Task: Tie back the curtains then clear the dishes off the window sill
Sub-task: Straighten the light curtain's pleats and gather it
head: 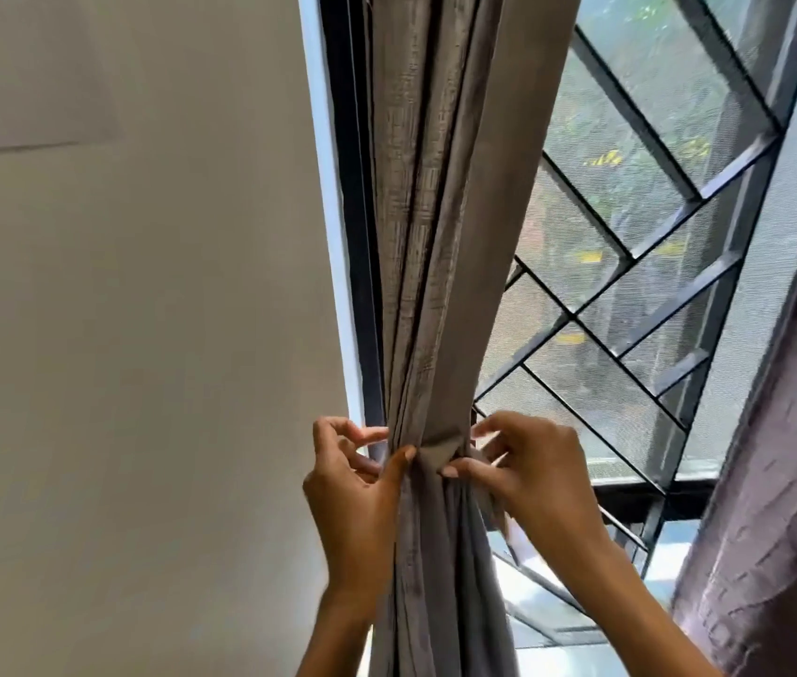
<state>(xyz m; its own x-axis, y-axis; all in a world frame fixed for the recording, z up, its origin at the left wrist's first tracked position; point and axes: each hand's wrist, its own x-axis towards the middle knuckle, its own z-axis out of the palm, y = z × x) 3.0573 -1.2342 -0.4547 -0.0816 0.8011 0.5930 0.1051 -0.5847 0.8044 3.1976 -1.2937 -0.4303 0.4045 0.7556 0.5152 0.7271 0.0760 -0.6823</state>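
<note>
Against the barred window (631, 266) beside a white wall (142, 334), the gathered grey curtain (435, 237) hangs at centre frame, its tie band (440, 452) pinched by left hand (357, 486) and right hand (528, 471), apparently cinching it; no dishes visible.

i see a plain pale wall (142, 334) filling the left side, with a white sheet of paper (30, 75) fixed high on it (too blurred to read). to its right runs the white window frame (333, 212) edge, then a dark inner strip. behind the glass there is a dark metal grille (655, 237) of slanted bars in a herringbone pattern, backed by fine mesh. beyond it i make out hazy green foliage (631, 56).
</note>
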